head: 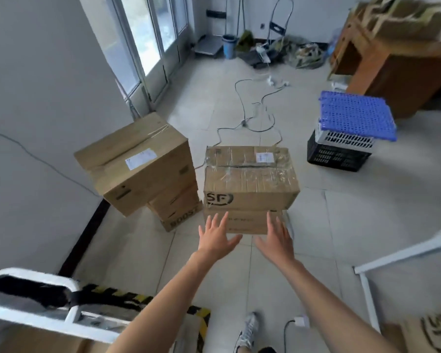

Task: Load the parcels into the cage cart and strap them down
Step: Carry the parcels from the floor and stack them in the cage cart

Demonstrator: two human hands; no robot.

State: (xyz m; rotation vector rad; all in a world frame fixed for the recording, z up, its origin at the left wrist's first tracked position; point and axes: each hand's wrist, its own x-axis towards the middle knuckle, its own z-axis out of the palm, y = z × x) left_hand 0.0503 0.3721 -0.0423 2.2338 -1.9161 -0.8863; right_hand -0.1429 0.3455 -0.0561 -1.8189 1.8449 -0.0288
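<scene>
Both hands empty, fingers spread: left hand (215,239) and right hand (275,242) near the SF parcel (250,179)

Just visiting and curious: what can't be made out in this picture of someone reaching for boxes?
Head view only:
- Label on the SF box: too small to read.
- Lower box: top hidden by the SF box, print blurred.
- White frame: cut off by the left and bottom edges.
- Pile on the wooden desk: blurred.
</scene>
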